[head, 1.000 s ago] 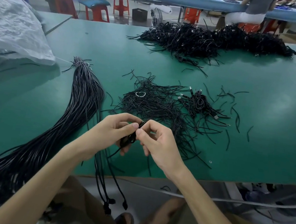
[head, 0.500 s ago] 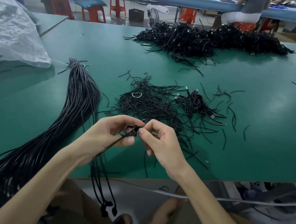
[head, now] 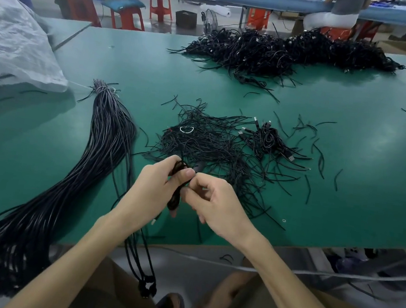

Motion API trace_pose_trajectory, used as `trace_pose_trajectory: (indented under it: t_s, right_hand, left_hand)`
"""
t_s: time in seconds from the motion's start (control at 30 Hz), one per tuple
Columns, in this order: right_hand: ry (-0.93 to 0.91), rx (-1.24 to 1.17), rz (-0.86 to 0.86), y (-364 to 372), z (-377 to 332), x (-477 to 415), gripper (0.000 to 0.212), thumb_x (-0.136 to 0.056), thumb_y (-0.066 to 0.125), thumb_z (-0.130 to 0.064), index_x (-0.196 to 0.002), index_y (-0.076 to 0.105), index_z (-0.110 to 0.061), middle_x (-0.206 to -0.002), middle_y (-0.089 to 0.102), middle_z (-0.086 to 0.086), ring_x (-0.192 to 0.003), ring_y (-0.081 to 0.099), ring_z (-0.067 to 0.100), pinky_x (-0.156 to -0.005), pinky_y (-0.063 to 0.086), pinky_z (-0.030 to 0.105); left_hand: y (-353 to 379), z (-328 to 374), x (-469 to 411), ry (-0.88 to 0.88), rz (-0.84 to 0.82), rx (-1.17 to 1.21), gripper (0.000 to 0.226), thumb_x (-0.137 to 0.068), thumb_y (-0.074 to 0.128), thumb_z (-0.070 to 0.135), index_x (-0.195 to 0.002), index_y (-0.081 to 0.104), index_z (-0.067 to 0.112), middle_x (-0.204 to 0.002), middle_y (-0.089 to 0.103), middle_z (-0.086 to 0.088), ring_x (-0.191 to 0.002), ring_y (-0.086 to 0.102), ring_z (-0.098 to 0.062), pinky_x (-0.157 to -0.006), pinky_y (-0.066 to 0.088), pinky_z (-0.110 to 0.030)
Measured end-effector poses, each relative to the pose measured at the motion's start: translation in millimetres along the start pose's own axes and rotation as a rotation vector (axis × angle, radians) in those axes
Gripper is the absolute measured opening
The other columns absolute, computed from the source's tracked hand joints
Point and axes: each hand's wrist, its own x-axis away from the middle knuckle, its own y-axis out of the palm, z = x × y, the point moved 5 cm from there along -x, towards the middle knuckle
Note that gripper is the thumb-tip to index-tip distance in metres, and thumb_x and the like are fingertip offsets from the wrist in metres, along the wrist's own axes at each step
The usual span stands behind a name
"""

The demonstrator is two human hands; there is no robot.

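The folded bundle of thin black cable (head: pixel 173 200) now stands more upright between the two hands, and more of its length shows than one second ago. The left hand (head: pixel 153 191) has laid its thumb across the top of it. The right hand (head: pixel 217 210) has moved lower and now pinches it near the middle, with its fingers curled more.

On the counter (head: pixel 348 178) the long cable bundle (head: pixel 86 169) lies to my left, its far end near the sack (head: pixel 12 43). The tie pile (head: pixel 210 149) sits just behind my left grip (head: pixel 156 189) and right grip (head: pixel 215 207), which meet on a cable coil (head: pixel 175 198). Wound cables (head: pixel 266 139) lie right of the pile, the big heap (head: pixel 287 51) far behind
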Motion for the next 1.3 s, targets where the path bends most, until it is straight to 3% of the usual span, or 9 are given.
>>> trace_pose_trajectory:
  t_s: [0.37,0.57,0.7,0.8,0.87,0.97,1.07,1.2,1.3]
  right_hand:
    - [-0.178,0.402,0.008,1,-21,7,0.022,-0.095,0.063,-0.016,-0.077,0.051,-0.01,-0.071,0.048,-0.009,-0.065,0.043,0.014,-0.062,0.041,0.034]
    - [-0.179,0.508,-0.002,-6,-22,8,0.02,-0.101,0.062,-0.027,-0.088,0.06,-0.011,-0.083,0.051,-0.011,-0.076,0.045,0.01,-0.074,0.045,0.038]
    - [-0.292,0.711,0.128,-7,-28,14,0.031,-0.096,0.066,-0.038,-0.112,0.062,-0.012,-0.107,0.053,-0.007,-0.09,0.044,0.003,-0.082,0.042,0.021]
    - [-0.411,0.982,0.292,-13,-30,17,0.049,-0.09,0.075,-0.022,-0.134,0.055,-0.015,-0.135,0.05,0.005,-0.117,0.049,0.023,-0.101,0.045,0.036]
    - [-0.396,1.158,0.22,-17,-23,14,0.067,-0.089,0.075,-0.02,-0.149,0.046,-0.026,-0.154,0.041,-0.001,-0.137,0.039,0.027,-0.111,0.035,0.042]
    - [-0.401,1.164,0.159,-24,-12,12,0.042,-0.091,0.074,-0.024,-0.132,0.064,-0.025,-0.134,0.063,-0.011,-0.134,0.046,0.024,-0.107,0.028,0.044]
    - [-0.391,1.05,0.294,-42,-13,8,0.017,-0.09,0.074,-0.026,-0.106,0.076,-0.021,-0.098,0.074,-0.009,-0.101,0.057,0.019,-0.093,0.029,0.037]
    - [-0.06,0.655,0.507,-102,0,-22,0.028,-0.096,0.065,-0.032,-0.119,0.072,-0.017,-0.096,0.07,-0.008,-0.09,0.047,0.015,-0.086,0.024,0.032]
    - [0.22,0.721,0.653,-140,16,-36,0.067,-0.098,0.059,-0.045,-0.152,0.04,-0.01,-0.138,0.056,0.006,-0.129,0.04,0.026,-0.105,0.027,0.044]
  left_hand:
    - [3,2,-3,-0.096,-0.017,-0.132,0.048,-0.105,0.051,0.042,-0.076,0.05,0.004,-0.042,0.056,0.001,-0.032,0.047,-0.016,-0.042,0.043,-0.026]
    - [1,-1,-8,-0.063,-0.029,-0.089,0.045,-0.104,0.051,0.042,-0.08,0.046,0.005,-0.057,0.056,-0.01,-0.039,0.043,-0.012,-0.043,0.04,-0.027]
    - [4,-7,-10,-0.103,-0.115,-0.031,0.044,-0.103,0.045,0.047,-0.09,0.056,0.006,-0.061,0.059,0.002,-0.049,0.047,-0.015,-0.053,0.041,-0.028]
    - [3,-10,-9,-0.099,-0.271,-0.084,0.03,-0.106,0.051,0.034,-0.097,0.061,0.007,-0.062,0.064,-0.002,-0.049,0.047,-0.012,-0.052,0.037,-0.026]
    - [6,-8,-6,-0.057,-0.398,-0.093,0.018,-0.105,0.055,0.022,-0.105,0.066,0.008,-0.064,0.067,-0.001,-0.052,0.048,-0.011,-0.053,0.036,-0.027]
    - [7,0,-5,-0.017,-0.417,0.092,0.017,-0.101,0.062,0.013,-0.115,0.071,0.009,-0.08,0.074,-0.001,-0.062,0.064,-0.01,-0.058,0.045,-0.023]
    - [-3,-3,-8,-0.046,-0.293,0.209,0.02,-0.101,0.062,0.02,-0.119,0.069,0.014,-0.1,0.077,-0.003,-0.085,0.075,-0.016,-0.069,0.056,-0.024]
    - [-36,-31,-18,-0.199,0.023,-0.226,0.026,-0.101,0.058,0.039,-0.119,0.058,0.02,-0.111,0.065,0.005,-0.094,0.066,-0.013,-0.077,0.051,-0.029]
    - [-56,-49,-8,-0.335,0.138,-0.692,0.033,-0.104,0.05,0.042,-0.114,0.05,0.01,-0.114,0.05,-0.008,-0.094,0.057,-0.026,-0.073,0.042,-0.037]
